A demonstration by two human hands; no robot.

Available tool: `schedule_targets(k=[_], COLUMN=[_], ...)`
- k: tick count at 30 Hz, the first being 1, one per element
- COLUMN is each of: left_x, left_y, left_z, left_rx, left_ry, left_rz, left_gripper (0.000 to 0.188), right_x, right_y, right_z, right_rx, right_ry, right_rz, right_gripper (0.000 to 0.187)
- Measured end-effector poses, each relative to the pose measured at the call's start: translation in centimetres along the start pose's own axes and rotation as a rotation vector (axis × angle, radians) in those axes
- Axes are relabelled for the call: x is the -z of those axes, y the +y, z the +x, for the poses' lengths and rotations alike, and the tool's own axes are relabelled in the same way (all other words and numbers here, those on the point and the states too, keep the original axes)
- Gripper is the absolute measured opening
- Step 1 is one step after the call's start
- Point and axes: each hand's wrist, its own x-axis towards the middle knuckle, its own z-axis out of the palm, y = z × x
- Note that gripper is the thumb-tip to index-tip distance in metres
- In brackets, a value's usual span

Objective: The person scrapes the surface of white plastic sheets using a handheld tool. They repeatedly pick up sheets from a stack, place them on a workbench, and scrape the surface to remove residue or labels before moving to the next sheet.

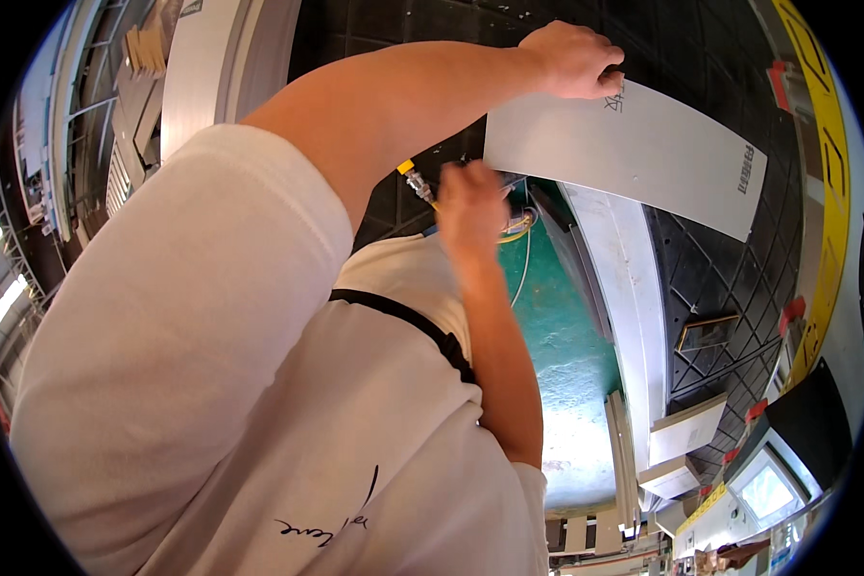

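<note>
Up at the top, your left hand [574, 60] is pinching one corner of the flat grey panel [634, 154], which is hanging over the black mat [720, 278]; thin and smooth, it could sag or slip. Your right hand [470, 206] is blurred, so I cannot tell its grip.

green painted machine bed [566, 384] at centre | black diamond-pattern floor mat [710, 278] along its right edge | yellow floor stripe [821, 115] far right | small lit screen [766, 492] lower-right corner
</note>
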Motion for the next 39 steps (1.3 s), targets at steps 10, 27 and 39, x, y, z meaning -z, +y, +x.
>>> schedule_targets(k=[10, 27, 39], left_x=[-0.4, -1.2, -0.5], left_y=[-0.3, -0.9, -0.8], left_z=[0.4, 0.2, 0.4], left_rx=[-0.111, -0.076, -0.055], left_ry=[0.159, 0.120, 0.117], left_rz=[-0.008, 0.064, -0.020], left_gripper=[0.026, 0.015, 0.025], right_x=[3.7, 31.5, 15.6], right_y=[4.5, 35.3, 19.2], right_z=[2.2, 0.1, 2.1], right_rx=[-0.103, -0.591, -0.222], right_ry=[0.168, 0.426, 0.245], right_rz=[0.024, -0.313, -0.236], right_gripper=[0.010, 0.022, 0.013])
